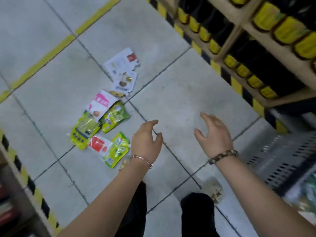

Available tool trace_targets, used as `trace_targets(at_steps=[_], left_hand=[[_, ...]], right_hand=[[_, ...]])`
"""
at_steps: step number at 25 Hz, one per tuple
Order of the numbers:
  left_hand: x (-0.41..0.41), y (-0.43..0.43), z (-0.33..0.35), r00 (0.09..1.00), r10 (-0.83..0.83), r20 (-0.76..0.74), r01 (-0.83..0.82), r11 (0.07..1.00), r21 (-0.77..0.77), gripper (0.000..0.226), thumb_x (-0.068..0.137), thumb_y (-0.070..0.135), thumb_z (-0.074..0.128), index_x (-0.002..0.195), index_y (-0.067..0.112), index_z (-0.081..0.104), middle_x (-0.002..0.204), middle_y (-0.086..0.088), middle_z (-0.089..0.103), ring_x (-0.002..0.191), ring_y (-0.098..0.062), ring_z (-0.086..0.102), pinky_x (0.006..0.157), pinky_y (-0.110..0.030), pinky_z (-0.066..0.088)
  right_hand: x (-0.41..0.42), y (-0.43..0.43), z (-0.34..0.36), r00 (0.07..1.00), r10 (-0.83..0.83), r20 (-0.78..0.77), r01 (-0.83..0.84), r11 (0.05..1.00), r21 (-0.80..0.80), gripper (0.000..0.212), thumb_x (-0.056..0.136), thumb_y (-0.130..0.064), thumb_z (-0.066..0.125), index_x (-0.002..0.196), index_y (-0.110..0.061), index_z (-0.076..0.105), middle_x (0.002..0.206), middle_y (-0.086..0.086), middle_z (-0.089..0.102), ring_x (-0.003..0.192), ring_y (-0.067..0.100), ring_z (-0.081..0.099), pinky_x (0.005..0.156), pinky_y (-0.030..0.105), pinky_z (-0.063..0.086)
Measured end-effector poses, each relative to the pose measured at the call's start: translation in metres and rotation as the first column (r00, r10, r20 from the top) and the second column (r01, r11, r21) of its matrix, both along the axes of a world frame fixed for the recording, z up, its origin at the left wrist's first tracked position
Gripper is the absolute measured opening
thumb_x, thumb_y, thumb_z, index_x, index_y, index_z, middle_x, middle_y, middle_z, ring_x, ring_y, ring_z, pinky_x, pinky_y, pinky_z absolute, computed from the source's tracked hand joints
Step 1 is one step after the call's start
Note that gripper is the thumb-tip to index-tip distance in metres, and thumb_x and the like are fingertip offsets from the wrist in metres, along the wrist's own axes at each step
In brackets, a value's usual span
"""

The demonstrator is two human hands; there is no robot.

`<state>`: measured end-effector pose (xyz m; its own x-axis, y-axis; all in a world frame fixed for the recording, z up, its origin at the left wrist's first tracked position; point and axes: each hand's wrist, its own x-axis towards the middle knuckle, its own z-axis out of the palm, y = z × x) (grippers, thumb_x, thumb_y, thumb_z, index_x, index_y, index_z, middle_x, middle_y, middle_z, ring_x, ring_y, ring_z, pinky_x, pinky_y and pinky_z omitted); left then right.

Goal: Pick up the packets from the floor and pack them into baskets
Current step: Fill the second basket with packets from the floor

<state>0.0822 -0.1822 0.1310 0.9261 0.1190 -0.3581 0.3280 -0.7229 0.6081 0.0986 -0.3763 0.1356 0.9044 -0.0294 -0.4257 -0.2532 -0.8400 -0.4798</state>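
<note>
Sitting far right across tiled floor [179, 93], grey perforated basket [280, 161] well apart from packet pile [100, 106]; likely risk: long carry, glossy pouches slipping out midway. Pile overlapping, left of both hands; scooping several at once may shed some. Left hand [147, 141], right hand [215, 134] above floor, fingers loosely spread, holding nothing; hasty reach could fumble nearest green pouch [119, 149].

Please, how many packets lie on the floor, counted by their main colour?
Green packets: 3
White packets: 2
Pink and white packet: 1
Red and white packet: 1
Total: 7 clearly seen; a blurred piece near the left hand is too hidden to count.
</note>
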Motion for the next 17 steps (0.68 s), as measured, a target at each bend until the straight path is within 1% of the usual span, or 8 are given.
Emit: trace_targets(at_steps=[3, 5, 7, 9, 12, 15, 17], left_hand=[[-0.019, 0.085, -0.013, 0.986, 0.144, -0.083, -0.143, 0.989, 0.025, 0.042, 0.086, 0.012, 0.06, 0.128, 0.014, 0.054, 0.128, -0.004, 0.056, 0.113, -0.024, 0.055, 0.094, -0.034, 0.043], [-0.031, 0.128, -0.028, 0.962, 0.232, -0.147, -0.23, 0.973, 0.03, 0.042, 0.086, 0.015, 0.061, 0.128, 0.016, 0.054, 0.128, -0.003, 0.056, 0.114, -0.023, 0.055, 0.095, -0.036, 0.044], [-0.042, 0.176, -0.049, 0.924, 0.318, -0.212, -0.317, 0.948, 0.043, 0.042, 0.086, 0.019, 0.062, 0.127, 0.019, 0.054, 0.129, -0.001, 0.056, 0.117, -0.022, 0.054, 0.096, -0.038, 0.044], [-0.053, 0.215, -0.075, 0.88, 0.382, -0.282, -0.377, 0.923, 0.074, 0.042, 0.086, 0.022, 0.062, 0.127, 0.022, 0.053, 0.131, 0.0, 0.055, 0.117, -0.022, 0.054, 0.095, -0.04, 0.045], [-0.073, 0.264, -0.121, 0.813, 0.44, -0.381, -0.431, 0.895, 0.115, 0.042, 0.086, 0.025, 0.061, 0.128, 0.024, 0.052, 0.132, 0.001, 0.054, 0.114, -0.022, 0.055, 0.094, -0.039, 0.046], [-0.089, 0.299, -0.176, 0.699, 0.531, -0.478, -0.543, 0.83, 0.128, 0.044, 0.086, 0.027, 0.063, 0.128, 0.02, 0.052, 0.131, -0.005, 0.055, 0.114, -0.025, 0.055, 0.094, -0.039, 0.046], [-0.096, 0.317, -0.217, 0.643, 0.56, -0.522, -0.579, 0.802, 0.147, 0.046, 0.085, 0.027, 0.064, 0.129, 0.017, 0.052, 0.131, -0.007, 0.055, 0.115, -0.026, 0.055, 0.094, -0.036, 0.045]], right_hand=[[0.01, 0.082, -0.016, 0.995, 0.076, -0.061, -0.074, 0.997, 0.035, 0.056, 0.093, -0.026, 0.053, 0.144, -0.019, 0.033, 0.149, 0.007, 0.037, 0.14, 0.019, 0.028, 0.112, 0.033, 0.027], [0.016, 0.125, -0.026, 0.986, 0.134, -0.097, -0.13, 0.99, 0.045, 0.055, 0.093, -0.026, 0.053, 0.144, -0.02, 0.034, 0.147, 0.005, 0.039, 0.139, 0.019, 0.029, 0.111, 0.031, 0.028], [0.022, 0.176, -0.043, 0.97, 0.204, -0.134, -0.199, 0.979, 0.045, 0.053, 0.092, -0.026, 0.053, 0.142, -0.019, 0.036, 0.143, 0.004, 0.044, 0.134, 0.02, 0.034, 0.107, 0.031, 0.031], [0.026, 0.22, -0.064, 0.948, 0.255, -0.189, -0.251, 0.967, 0.046, 0.051, 0.091, -0.024, 0.054, 0.14, -0.019, 0.04, 0.14, 0.003, 0.047, 0.129, 0.021, 0.04, 0.104, 0.031, 0.034], [0.027, 0.273, -0.109, 0.908, 0.322, -0.266, -0.324, 0.945, 0.038, 0.047, 0.09, -0.023, 0.055, 0.135, -0.016, 0.046, 0.138, 0.004, 0.05, 0.127, 0.021, 0.044, 0.103, 0.033, 0.037], [0.026, 0.315, -0.159, 0.873, 0.362, -0.326, -0.373, 0.927, 0.031, 0.045, 0.089, -0.022, 0.055, 0.133, -0.016, 0.048, 0.134, 0.003, 0.053, 0.124, 0.02, 0.047, 0.099, 0.032, 0.04], [0.025, 0.338, -0.202, 0.842, 0.403, -0.36, -0.426, 0.904, 0.015, 0.045, 0.089, -0.023, 0.055, 0.133, -0.017, 0.048, 0.134, 0.003, 0.052, 0.124, 0.021, 0.047, 0.098, 0.031, 0.041]])
